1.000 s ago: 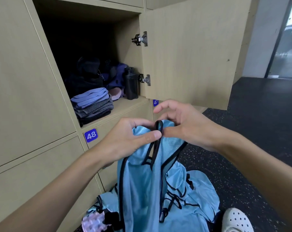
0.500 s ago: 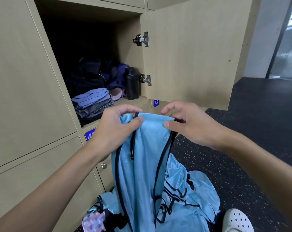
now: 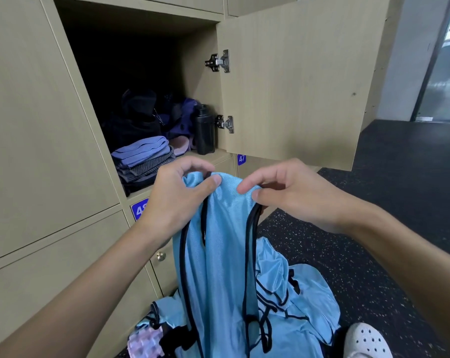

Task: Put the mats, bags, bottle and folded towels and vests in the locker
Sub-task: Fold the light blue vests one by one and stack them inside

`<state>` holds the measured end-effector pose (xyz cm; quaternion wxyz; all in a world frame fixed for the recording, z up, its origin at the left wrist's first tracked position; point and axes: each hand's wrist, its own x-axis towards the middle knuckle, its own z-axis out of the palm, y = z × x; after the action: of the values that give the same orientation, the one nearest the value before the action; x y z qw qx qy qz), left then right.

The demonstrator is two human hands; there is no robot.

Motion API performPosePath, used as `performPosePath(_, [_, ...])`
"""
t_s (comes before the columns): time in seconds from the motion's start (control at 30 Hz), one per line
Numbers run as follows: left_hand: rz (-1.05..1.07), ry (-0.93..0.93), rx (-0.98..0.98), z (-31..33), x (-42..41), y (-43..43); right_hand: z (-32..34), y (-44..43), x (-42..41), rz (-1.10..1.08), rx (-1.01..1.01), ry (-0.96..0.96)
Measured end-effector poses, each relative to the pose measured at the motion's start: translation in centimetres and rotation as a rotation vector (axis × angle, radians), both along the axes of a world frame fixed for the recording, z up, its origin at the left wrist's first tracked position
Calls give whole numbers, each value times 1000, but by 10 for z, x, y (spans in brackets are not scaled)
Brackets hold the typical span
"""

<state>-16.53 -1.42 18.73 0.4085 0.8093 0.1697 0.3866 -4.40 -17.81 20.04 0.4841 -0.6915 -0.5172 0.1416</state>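
A light blue vest (image 3: 221, 249) with black trim hangs in front of me. My left hand (image 3: 178, 200) pinches its top left corner and my right hand (image 3: 291, 195) pinches its top right corner. More blue vests (image 3: 296, 306) lie heaped on the floor below. The open locker (image 3: 131, 73) holds folded towels (image 3: 143, 157) at its front left, a black bottle (image 3: 204, 130) at the right by the hinge, and dark and purple bags (image 3: 141, 120) behind them.
The locker door (image 3: 296, 81) stands open to the right, above my right hand. A pink and white textured item (image 3: 143, 342) lies on the floor at lower left. A white clog (image 3: 365, 342) is at lower right. Dark speckled floor extends right.
My hands have moved apart along the vest's top edge, spreading it flat. One second ago they were pinched together at its black strap.
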Motion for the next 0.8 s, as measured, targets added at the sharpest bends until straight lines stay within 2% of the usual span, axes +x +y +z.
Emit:
performPosePath(0.1, [58, -8, 148, 1, -3, -3, 0, 1, 0, 34, -2, 136])
performPosePath(0.17, [3, 17, 175, 3, -5, -10, 0, 2, -1, 98, 16, 289])
performPosePath(0.23, [-63, 69, 171, 2, -7, -19, 0, 2, -3, 140, 12, 346])
performPosePath(0.4, [46, 162, 271, -7, -4, -22, -2, 4, -5, 110, -101, 212])
performPosePath(0.53, [84, 107, 341, -12, 0, -22, -5, 6, -7, 158, -121, 236])
performPosePath(0.6, [58, 76, 346, -11, -1, -22, -6, 6, -7, 146, -111, 163])
performPosePath(0.73, [-110, 70, 276, -3, -6, -15, -9, 8, 1, 22, -133, -132])
performPosePath(0.8, [-181, 56, 233, 2, -8, -11, -10, 7, 6, -10, -137, -175])
